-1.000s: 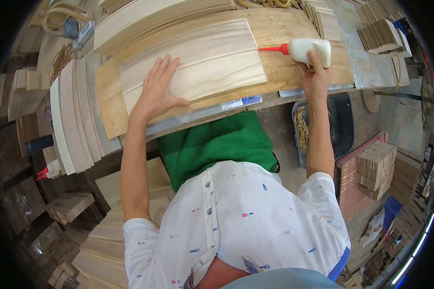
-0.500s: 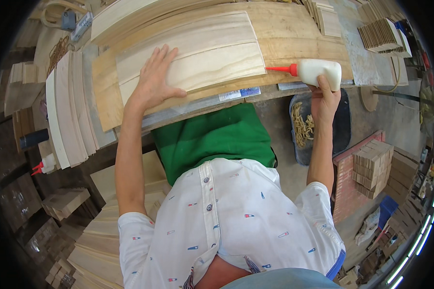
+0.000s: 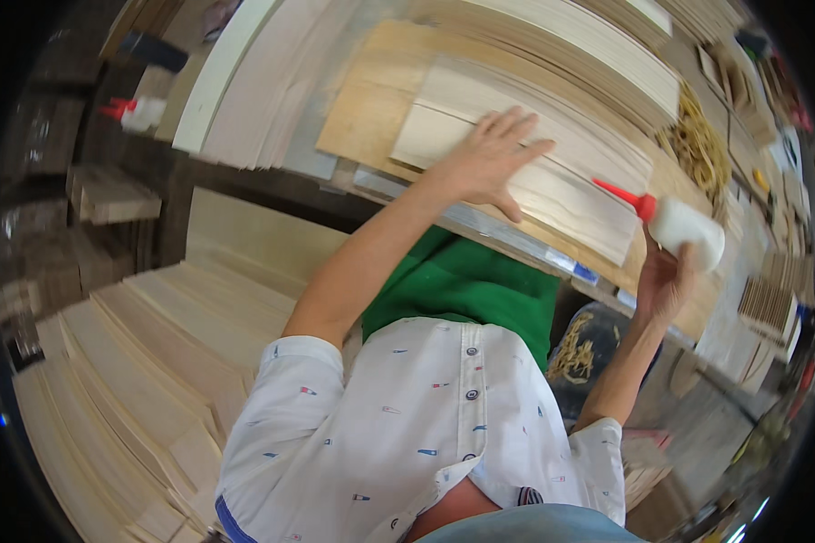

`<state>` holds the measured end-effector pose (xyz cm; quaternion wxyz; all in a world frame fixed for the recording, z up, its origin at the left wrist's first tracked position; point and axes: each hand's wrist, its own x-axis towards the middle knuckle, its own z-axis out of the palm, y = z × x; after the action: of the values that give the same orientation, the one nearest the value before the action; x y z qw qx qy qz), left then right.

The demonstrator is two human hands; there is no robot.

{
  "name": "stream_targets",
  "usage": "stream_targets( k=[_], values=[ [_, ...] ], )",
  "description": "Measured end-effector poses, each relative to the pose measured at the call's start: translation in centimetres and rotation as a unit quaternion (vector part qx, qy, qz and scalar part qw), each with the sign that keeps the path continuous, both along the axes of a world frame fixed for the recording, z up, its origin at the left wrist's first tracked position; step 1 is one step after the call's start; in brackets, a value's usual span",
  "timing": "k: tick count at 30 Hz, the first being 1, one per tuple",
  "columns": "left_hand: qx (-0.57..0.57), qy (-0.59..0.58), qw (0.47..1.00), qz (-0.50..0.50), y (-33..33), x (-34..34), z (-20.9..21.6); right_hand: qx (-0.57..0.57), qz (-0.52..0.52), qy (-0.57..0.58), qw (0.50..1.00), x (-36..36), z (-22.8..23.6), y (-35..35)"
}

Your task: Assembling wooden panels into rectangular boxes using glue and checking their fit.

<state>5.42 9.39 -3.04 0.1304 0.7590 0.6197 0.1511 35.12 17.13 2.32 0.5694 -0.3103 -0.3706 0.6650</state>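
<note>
A pale thin wooden panel (image 3: 570,210) with seams along its length lies on a larger yellowish board (image 3: 358,122) on the bench. My left hand (image 3: 491,163) rests flat on the panel's left part, fingers spread, thumb toward its near edge. In my right hand (image 3: 668,276) is a white glue bottle (image 3: 690,237) with a long red nozzle. The bottle is tilted, its tip pointing left over the panel's right part; whether the tip touches the wood I cannot tell. My right fingers are wrapped round the bottle's underside.
Long wooden strips (image 3: 598,63) are stacked behind the board, more (image 3: 263,100) at its left. Yellowish bands (image 3: 697,136) lie at the far right. Another red-tipped bottle (image 3: 143,114) is at far left. Large panels (image 3: 118,362) are stacked at my left; a dark bin (image 3: 598,335) stands below the bench.
The view has swung to the left and tilted. My right hand has brought the bottle from the panel's right edge to over its right part. My left hand stays on the panel.
</note>
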Motion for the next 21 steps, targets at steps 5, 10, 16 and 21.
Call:
stream_targets(
  k=[5, 10, 16, 21],
  values=[
    [-0.003, -0.053, 0.998, 0.021, -0.6, -0.5, 0.1, 0.034, 0.250, -0.045, 0.967, -14.9, 1.3, 2.9],
    [0.033, -0.080, 0.996, 0.037, -0.9, -0.3, -0.3, 0.112, 0.408, -0.173, 0.890, -25.2, 1.4, 2.8],
    [0.049, -0.102, 0.993, 0.040, -0.9, -0.3, -1.0, 0.172, 0.472, -0.255, 0.826, -28.7, 2.0, 1.6],
    [0.046, -0.095, 0.994, 0.039, -0.9, -0.3, -1.0, 0.183, 0.498, -0.271, 0.803, -29.2, 1.8, 1.4]
  ],
)
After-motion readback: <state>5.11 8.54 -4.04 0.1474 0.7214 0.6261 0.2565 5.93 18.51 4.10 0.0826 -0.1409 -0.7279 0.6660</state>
